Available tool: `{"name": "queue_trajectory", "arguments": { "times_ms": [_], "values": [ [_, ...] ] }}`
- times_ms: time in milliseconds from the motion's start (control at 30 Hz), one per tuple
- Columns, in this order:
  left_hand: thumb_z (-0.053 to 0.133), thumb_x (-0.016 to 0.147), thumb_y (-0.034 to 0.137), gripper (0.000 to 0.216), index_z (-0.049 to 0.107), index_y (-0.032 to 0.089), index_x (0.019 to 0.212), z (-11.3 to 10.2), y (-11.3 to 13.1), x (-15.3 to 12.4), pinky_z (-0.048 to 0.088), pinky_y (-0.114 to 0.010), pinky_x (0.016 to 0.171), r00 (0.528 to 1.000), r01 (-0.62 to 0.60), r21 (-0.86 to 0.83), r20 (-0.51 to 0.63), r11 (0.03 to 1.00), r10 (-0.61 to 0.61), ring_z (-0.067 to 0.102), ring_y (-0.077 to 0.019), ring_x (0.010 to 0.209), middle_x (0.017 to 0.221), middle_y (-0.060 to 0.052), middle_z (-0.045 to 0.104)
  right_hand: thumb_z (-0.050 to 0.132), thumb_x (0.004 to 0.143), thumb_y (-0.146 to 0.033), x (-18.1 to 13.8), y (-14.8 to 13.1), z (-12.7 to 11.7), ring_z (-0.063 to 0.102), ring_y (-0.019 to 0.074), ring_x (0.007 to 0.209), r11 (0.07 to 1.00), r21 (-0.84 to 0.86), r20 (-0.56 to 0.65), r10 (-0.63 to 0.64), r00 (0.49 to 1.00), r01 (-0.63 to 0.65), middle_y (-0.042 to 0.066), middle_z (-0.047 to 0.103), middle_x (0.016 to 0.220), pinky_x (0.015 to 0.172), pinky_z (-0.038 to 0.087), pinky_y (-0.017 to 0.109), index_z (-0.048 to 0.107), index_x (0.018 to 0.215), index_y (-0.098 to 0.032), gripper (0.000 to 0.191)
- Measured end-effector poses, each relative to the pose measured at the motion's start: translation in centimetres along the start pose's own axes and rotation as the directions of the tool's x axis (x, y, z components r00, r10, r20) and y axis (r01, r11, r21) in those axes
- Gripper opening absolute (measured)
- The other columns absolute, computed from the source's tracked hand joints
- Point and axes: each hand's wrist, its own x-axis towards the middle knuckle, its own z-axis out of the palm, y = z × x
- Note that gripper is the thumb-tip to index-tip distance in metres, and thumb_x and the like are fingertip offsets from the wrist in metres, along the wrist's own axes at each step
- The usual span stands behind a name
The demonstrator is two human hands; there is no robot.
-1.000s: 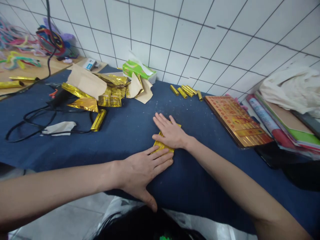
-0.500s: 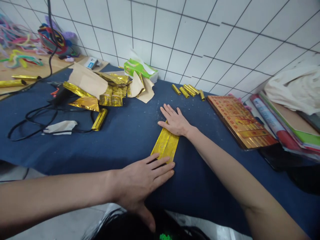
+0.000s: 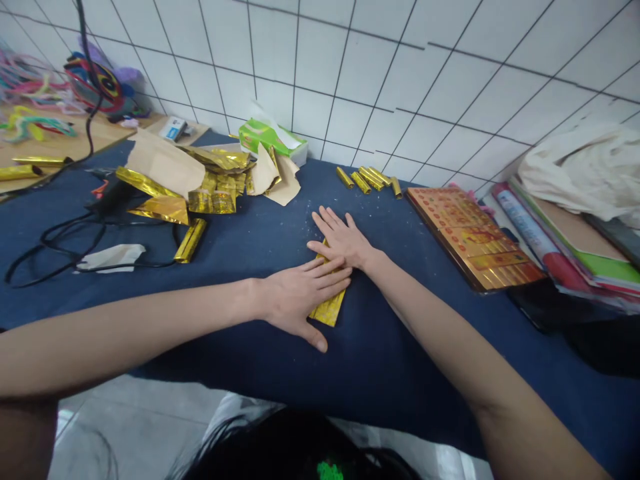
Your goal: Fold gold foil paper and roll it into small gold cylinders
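A folded strip of gold foil paper (image 3: pixel 329 311) lies on the blue cloth (image 3: pixel 260 253) in the middle of the table. My left hand (image 3: pixel 300 297) lies flat on its middle with the fingers stretched out. My right hand (image 3: pixel 343 240) presses flat on the strip's far end, fingers spread. Only the near end of the strip shows below my left hand.
A heap of gold foil and brown paper (image 3: pixel 200 180) lies at the back left beside a green tissue box (image 3: pixel 270 139) and a black cable (image 3: pixel 75 233). Several small gold rolls (image 3: pixel 367 180) lie by the wall. A printed gold sheet stack (image 3: pixel 470 233) and books (image 3: pixel 565 247) sit right.
My left hand slid away from me along the strip, from its near end up to its middle, close to my right hand. My right hand stayed on the far end.
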Motion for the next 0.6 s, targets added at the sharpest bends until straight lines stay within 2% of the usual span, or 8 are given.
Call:
{"name": "queue_trajectory", "arguments": {
  "times_ms": [267, 433, 600],
  "values": [
    [0.047, 0.065, 0.072, 0.105, 0.018, 0.005, 0.14, 1.3, 3.2, -2.6, 0.004, -0.042, 0.11, 1.0, -0.002, -0.039, 0.004, 0.999, 0.002, 0.01, -0.0293, 0.136, 0.146, -0.018, 0.014, 0.017, 0.082, -0.066, -0.2, -0.1, 0.0, 0.01, 0.0277, 0.136, 1.0, 0.016, -0.023, -0.015, 1.0, 0.015, 0.013, 0.012, 0.148, 0.105, 0.01, 0.057, 0.017, 0.141, -0.013, 0.08],
    [0.046, 0.066, 0.073, 0.106, 0.017, 0.002, 0.139, 1.7, 4.9, -3.8, 0.006, -0.043, 0.11, 1.0, 0.021, -0.09, 0.019, 0.996, -0.019, 0.008, -0.0304, 0.136, 0.146, -0.02, 0.01, 0.017, 0.082, -0.066, -0.3, -0.2, 0.0, 0.01, 0.0277, 0.136, 1.0, 0.021, -0.026, -0.021, 0.999, 0.022, 0.014, 0.012, 0.148, 0.105, 0.01, 0.058, 0.016, 0.141, -0.013, 0.08],
    [0.043, 0.066, 0.074, 0.106, 0.017, 0.001, 0.139, 1.7, 5.5, -4.1, 0.005, -0.042, 0.11, 0.999, 0.039, -0.1, 0.02, 0.994, -0.037, 0.007, -0.0298, 0.136, 0.146, -0.021, 0.009, 0.021, 0.081, -0.067, -0.1, 0.2, -0.2, 0.008, 0.0269, 0.136, 0.998, 0.057, -0.025, -0.017, 1.0, 0.018, 0.012, 0.01, 0.149, 0.105, 0.008, 0.057, 0.014, 0.142, -0.013, 0.082]
  ]
}}
